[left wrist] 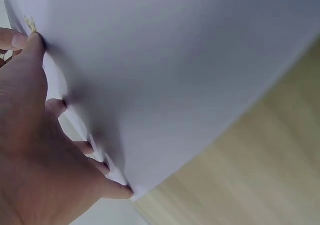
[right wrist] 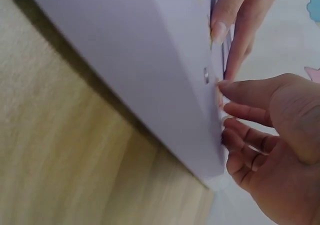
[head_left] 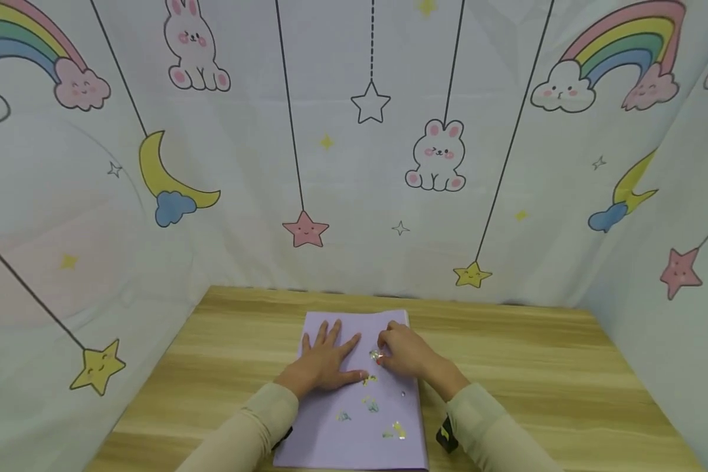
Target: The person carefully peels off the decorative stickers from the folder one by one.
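Note:
A lavender sheet (head_left: 315,446), apparently a pad or folder cover, lies on the wooden table. My left hand (head_left: 323,366) rests on it with fingers spread, the thumb tip beside a small yellow shiny piece (head_left: 371,379). Near the sheet's upper right, my right hand (head_left: 410,353) pinches a small iridescent sticker-like piece (head_left: 376,354) with a touch of red, against the surface. In the right wrist view its thumb (right wrist: 250,91) and forefinger meet closely, the other fingers curled. Lower down lie more shiny pieces (head_left: 370,404) and a tiny round gem (head_left: 403,394).
A black object with a yellow mark (head_left: 446,435) is by the right wrist, and a dark item (head_left: 282,438) shows by the left sleeve. Wooden tabletop (head_left: 525,380) extends on both sides. A white curtain (head_left: 366,170) printed with rabbits and stars hangs behind.

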